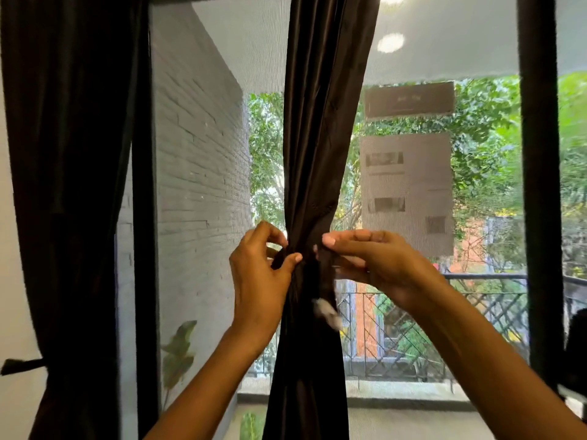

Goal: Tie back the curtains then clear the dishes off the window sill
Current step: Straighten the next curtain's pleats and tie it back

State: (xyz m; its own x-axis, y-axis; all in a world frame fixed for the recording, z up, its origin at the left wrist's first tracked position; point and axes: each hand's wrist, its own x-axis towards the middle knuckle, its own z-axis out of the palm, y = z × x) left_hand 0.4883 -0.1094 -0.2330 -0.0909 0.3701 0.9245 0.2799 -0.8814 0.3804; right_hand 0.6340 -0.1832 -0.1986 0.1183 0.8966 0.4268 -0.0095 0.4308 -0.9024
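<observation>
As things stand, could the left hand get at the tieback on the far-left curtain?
Probably not right away. The left hand is pinching the tie around the middle curtain. The left curtain's tieback sits low at the far left, with nothing blocking it, so letting go first should free the way.

The gathered dark curtain [313, 154] hangs mid-window, with open room on both its sides in front of the mesh screen [206, 154]. A second curtain [73, 154] fills the window's left edge, and a dark frame post [540, 185] bars the right.
</observation>
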